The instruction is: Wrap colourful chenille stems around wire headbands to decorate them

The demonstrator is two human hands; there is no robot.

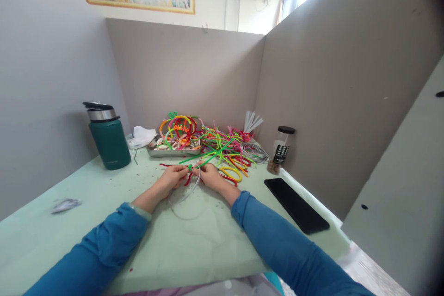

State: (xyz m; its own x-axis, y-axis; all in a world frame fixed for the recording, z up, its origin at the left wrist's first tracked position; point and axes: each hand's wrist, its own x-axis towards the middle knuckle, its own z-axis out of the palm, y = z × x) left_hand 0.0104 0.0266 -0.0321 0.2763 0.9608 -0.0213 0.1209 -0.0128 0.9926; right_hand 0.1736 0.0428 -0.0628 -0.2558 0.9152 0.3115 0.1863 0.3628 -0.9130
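Note:
Both my hands meet over the middle of the table, a short gap between their fingertips. My left hand [172,178] pinches a small green twist of pipe cleaner [190,168], with a red pipe cleaner [188,179] hanging just below it. My right hand [208,176] is closed on the green pipe cleaner, whose long straight end [222,149] points up to the right. A thin grey-white hoop [198,184] hangs from between the hands and curves down to the tabletop. The fingers partly hide where the pieces join.
A metal tray [173,152] holds shells and colourful rings. Right of it lies a pile of pipe cleaners [222,141] beside coiled grey hoops [254,151]. A green bottle [110,143] stands left; a black-lidded jar [279,151] and black phone [296,205] are right. Grey partitions enclose the table [194,249].

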